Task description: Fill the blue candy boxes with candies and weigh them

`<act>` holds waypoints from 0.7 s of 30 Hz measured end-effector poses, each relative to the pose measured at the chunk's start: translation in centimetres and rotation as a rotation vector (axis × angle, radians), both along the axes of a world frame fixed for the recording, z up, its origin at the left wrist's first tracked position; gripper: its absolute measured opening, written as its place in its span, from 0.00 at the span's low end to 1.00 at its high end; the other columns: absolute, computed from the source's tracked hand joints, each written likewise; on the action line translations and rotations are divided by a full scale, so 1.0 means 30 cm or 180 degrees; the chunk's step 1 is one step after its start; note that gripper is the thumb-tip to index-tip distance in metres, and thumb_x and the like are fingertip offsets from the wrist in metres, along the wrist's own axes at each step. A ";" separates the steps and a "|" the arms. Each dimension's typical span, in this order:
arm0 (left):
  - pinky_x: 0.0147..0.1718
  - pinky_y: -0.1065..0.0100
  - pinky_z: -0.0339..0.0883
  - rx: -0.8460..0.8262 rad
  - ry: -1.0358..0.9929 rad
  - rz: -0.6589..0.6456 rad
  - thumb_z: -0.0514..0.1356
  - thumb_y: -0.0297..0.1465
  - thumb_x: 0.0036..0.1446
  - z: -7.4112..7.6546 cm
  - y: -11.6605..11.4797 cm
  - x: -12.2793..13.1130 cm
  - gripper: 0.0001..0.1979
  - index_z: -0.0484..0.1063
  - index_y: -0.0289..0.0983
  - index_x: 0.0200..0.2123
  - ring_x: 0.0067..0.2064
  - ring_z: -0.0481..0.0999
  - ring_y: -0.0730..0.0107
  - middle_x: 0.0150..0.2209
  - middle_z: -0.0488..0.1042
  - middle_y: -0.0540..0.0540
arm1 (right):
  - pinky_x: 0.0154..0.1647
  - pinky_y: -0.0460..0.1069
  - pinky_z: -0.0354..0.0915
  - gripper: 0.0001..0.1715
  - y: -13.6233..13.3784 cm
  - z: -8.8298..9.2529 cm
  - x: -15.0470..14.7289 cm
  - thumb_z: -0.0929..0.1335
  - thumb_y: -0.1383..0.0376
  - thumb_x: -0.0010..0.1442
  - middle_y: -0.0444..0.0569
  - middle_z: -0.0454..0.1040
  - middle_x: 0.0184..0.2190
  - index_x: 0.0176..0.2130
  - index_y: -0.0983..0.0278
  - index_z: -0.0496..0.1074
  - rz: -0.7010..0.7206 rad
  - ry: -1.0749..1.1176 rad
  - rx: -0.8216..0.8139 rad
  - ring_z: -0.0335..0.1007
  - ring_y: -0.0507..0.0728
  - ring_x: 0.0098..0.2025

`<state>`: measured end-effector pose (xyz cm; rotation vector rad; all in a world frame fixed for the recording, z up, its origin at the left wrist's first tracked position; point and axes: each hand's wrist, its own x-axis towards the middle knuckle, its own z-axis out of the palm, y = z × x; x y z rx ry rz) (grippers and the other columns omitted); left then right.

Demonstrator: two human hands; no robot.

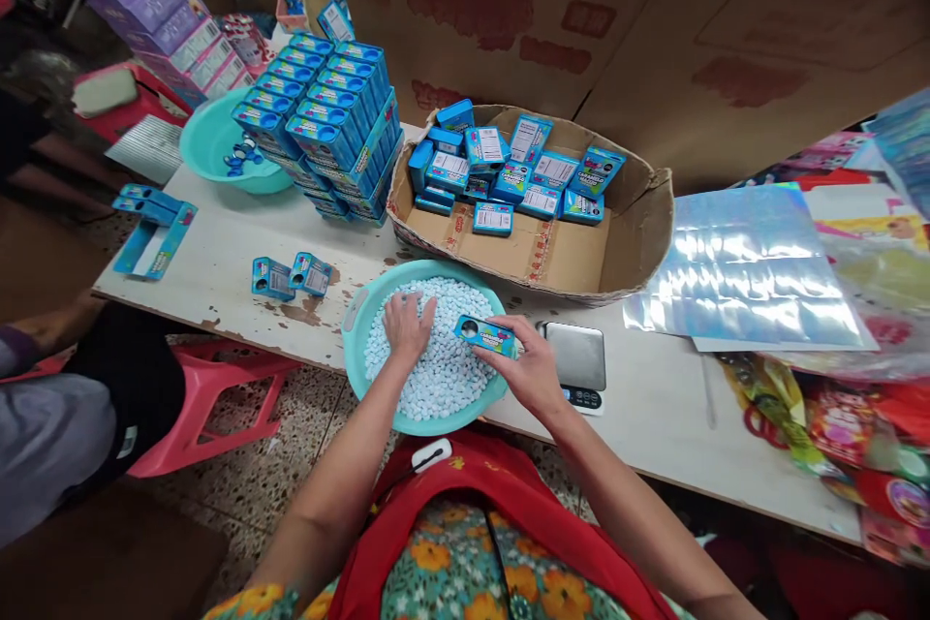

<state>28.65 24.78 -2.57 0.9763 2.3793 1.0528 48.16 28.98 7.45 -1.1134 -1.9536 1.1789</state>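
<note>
Floral garment (465, 573), right hand (534, 373) grip closed on blue box (485, 336) over basin (428, 424), left hand (407, 325) open, flat on white pellets (450, 383).

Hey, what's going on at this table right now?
A person's left hand rests palm-down in the white pellets filling a teal basin, while the right hand holds a small blue box over it. A scale sits beside the basin; more blue boxes lie in a cardboard tray and in a stack behind.

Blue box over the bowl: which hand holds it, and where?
The right hand pinches the small blue box by its end; the left hand rests on the white pellets.
</note>
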 end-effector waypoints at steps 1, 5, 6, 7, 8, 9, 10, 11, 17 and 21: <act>0.51 0.54 0.57 -0.0166 0.0076 -0.0080 0.61 0.43 0.51 -0.013 0.004 0.026 0.15 0.74 0.40 0.39 0.50 0.66 0.50 0.44 0.70 0.38 | 0.47 0.56 0.65 0.19 -0.002 -0.008 0.005 0.73 0.56 0.51 0.49 0.74 0.41 0.42 0.59 0.72 -0.0017 -0.0048 0.0004 0.70 0.60 0.44; 0.41 0.64 0.61 0.0096 -0.0758 0.0179 0.65 0.40 0.45 -0.018 0.017 0.088 0.10 0.72 0.41 0.29 0.43 0.69 0.56 0.34 0.70 0.44 | 0.46 0.56 0.66 0.19 -0.012 -0.034 0.017 0.73 0.55 0.51 0.49 0.74 0.39 0.42 0.59 0.73 -0.0032 -0.0220 0.0011 0.70 0.61 0.43; 0.38 0.66 0.61 0.0259 -0.1055 0.0363 0.65 0.39 0.43 -0.013 0.018 0.089 0.10 0.71 0.40 0.26 0.40 0.69 0.59 0.30 0.69 0.46 | 0.45 0.56 0.66 0.19 -0.013 -0.038 0.021 0.73 0.55 0.52 0.49 0.74 0.39 0.42 0.59 0.73 -0.0009 -0.0262 0.0011 0.70 0.61 0.43; 0.35 0.68 0.61 0.0385 -0.1307 0.0515 0.66 0.38 0.42 -0.006 0.018 0.086 0.10 0.69 0.39 0.23 0.37 0.69 0.62 0.27 0.67 0.48 | 0.45 0.55 0.66 0.18 -0.014 -0.040 0.025 0.73 0.55 0.52 0.49 0.74 0.39 0.42 0.59 0.73 0.0015 -0.0289 0.0019 0.70 0.60 0.42; 0.32 0.70 0.60 0.0466 -0.1494 0.0618 0.65 0.38 0.43 0.006 0.017 0.081 0.11 0.67 0.39 0.22 0.33 0.68 0.65 0.24 0.64 0.50 | 0.45 0.55 0.66 0.18 -0.014 -0.043 0.029 0.73 0.56 0.52 0.49 0.74 0.39 0.42 0.59 0.73 0.0050 -0.0310 0.0030 0.70 0.60 0.42; 0.28 0.71 0.59 0.0505 -0.1614 0.0669 0.64 0.39 0.44 0.022 0.015 0.077 0.13 0.66 0.38 0.22 0.29 0.66 0.68 0.21 0.62 0.51 | 0.45 0.55 0.66 0.18 -0.015 -0.046 0.032 0.73 0.56 0.52 0.49 0.74 0.39 0.42 0.59 0.73 0.0086 -0.0326 0.0049 0.70 0.60 0.42; 0.25 0.72 0.58 0.0517 -0.1681 0.0681 0.62 0.41 0.47 0.044 0.014 0.074 0.14 0.65 0.38 0.22 0.25 0.64 0.71 0.20 0.60 0.52 | 0.44 0.54 0.66 0.18 -0.015 -0.050 0.034 0.73 0.56 0.52 0.49 0.74 0.38 0.42 0.59 0.72 0.0117 -0.0340 0.0076 0.70 0.60 0.42; 0.22 0.73 0.56 0.0564 -0.1812 0.0696 0.60 0.43 0.49 0.073 0.011 0.074 0.15 0.64 0.38 0.23 0.22 0.62 0.73 0.20 0.60 0.53 | 0.44 0.54 0.66 0.18 -0.016 -0.054 0.034 0.73 0.57 0.52 0.49 0.73 0.38 0.42 0.59 0.72 0.0151 -0.0348 0.0107 0.70 0.60 0.42; 0.18 0.73 0.57 0.1813 -0.3411 0.0762 0.60 0.40 0.48 0.294 0.000 0.112 0.13 0.61 0.37 0.26 0.20 0.64 0.78 0.24 0.65 0.53 | 0.44 0.55 0.66 0.16 -0.047 -0.053 -0.030 0.73 0.61 0.52 0.50 0.73 0.39 0.42 0.61 0.71 0.0407 -0.0384 0.0218 0.70 0.61 0.42; 0.27 0.68 0.68 0.2096 -0.3519 0.1004 0.60 0.39 0.49 0.378 -0.004 0.122 0.12 0.63 0.37 0.27 0.26 0.73 0.71 0.27 0.70 0.50 | 0.43 0.54 0.66 0.16 -0.060 -0.012 -0.086 0.72 0.62 0.53 0.51 0.73 0.38 0.42 0.61 0.71 0.0565 -0.0365 0.0360 0.70 0.61 0.42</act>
